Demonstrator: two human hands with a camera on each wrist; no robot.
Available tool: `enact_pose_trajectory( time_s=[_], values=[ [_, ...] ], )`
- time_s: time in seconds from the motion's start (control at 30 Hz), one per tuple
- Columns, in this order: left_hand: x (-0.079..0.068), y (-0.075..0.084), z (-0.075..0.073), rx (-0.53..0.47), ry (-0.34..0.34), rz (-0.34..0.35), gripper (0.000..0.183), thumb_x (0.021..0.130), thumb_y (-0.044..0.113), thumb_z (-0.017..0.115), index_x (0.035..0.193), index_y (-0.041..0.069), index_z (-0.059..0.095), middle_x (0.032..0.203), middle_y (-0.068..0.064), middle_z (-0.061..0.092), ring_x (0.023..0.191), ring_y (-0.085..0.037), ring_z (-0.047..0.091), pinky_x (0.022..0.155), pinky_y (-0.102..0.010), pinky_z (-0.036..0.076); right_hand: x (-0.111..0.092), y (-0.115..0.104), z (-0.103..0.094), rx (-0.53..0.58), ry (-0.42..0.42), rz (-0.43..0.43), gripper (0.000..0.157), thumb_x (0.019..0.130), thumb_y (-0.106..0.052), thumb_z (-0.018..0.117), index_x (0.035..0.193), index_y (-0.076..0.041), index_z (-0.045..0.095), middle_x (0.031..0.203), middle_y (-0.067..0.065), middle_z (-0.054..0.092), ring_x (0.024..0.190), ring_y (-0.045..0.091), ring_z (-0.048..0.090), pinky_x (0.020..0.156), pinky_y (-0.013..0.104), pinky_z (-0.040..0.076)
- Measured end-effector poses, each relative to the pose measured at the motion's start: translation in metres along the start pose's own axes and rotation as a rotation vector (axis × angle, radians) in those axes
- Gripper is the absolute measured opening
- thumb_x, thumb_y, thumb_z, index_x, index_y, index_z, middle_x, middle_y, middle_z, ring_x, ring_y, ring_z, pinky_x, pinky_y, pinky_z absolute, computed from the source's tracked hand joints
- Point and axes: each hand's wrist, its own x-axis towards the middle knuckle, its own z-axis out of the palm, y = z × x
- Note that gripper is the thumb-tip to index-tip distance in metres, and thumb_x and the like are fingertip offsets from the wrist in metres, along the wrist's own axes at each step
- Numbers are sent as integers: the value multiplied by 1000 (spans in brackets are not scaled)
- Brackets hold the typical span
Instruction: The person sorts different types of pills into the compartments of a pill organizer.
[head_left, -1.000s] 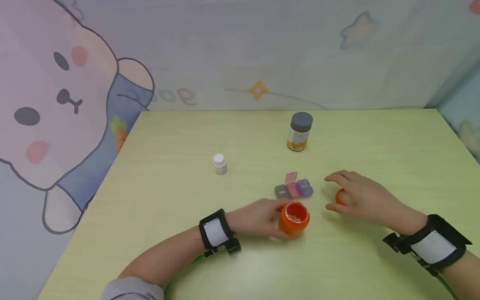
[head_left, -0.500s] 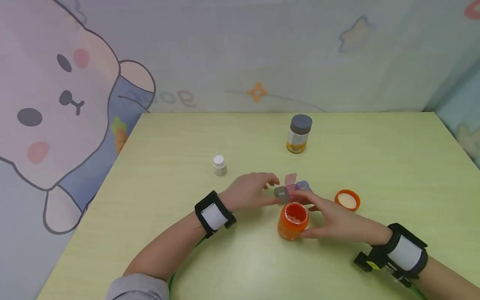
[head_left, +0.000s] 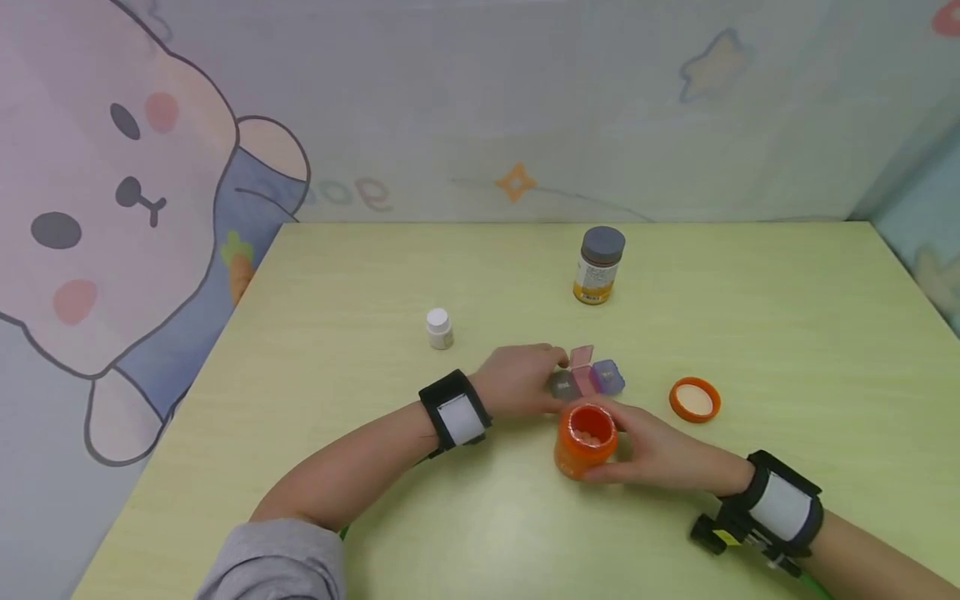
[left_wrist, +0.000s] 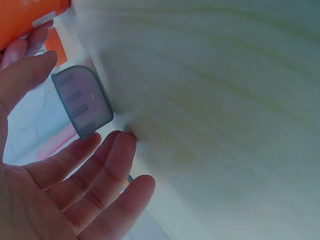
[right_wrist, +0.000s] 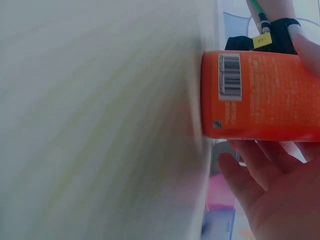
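An open orange bottle with pale pills inside stands upright on the table. My right hand holds it from the right, its thumb on the near side and fingers on the far side; the right wrist view shows the bottle's barcode. Just behind is a small pill organizer with grey, pink and purple compartments, its pink lid raised. My left hand is at the organizer's left end. In the left wrist view, thumb and loosely bent fingers lie either side of the grey compartment, one fingertip at its corner.
The orange screw cap lies inside up, right of the organizer. A small white bottle stands at the left. Farther back is a brown bottle with a grey lid. A patterned cloth wall borders the table's far edge.
My left hand has left the orange bottle and moved up to the organizer. My right hand has let go of the cap and moved left to take hold of the bottle.
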Motion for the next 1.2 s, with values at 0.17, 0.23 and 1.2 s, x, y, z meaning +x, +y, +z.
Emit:
enact_pose_trajectory(
  time_s=[0.17, 0.23, 1.2],
  values=[
    [3, 3, 0, 0, 7, -4, 50, 77, 53, 62, 109, 16, 55, 84, 10, 50, 73, -7, 47, 61, -17, 37, 5, -1, 6, 25, -4, -36, 65, 76, -35, 70, 131, -20, 40, 126, -8, 48, 116, 11, 43, 94, 40, 35],
    [3, 3, 0, -4, 7, -17, 49, 77, 52, 63, 108, 15, 55, 84, 10, 50, 74, -7, 47, 62, -17, 37, 4, -2, 7, 22, -7, -28, 65, 76, -35, 70, 131, -18, 40, 125, -9, 48, 116, 11, 43, 94, 40, 36],
    [3, 1, 2, -82, 3, -39, 46, 77, 41, 68, 113, 15, 58, 88, 9, 50, 77, -7, 47, 64, -18, 36, 13, 7, -74, -945, -2, -88, 62, 78, -41, 65, 126, -9, 42, 101, 3, 55, 84, 18, 51, 76, 37, 44]
  ],
)
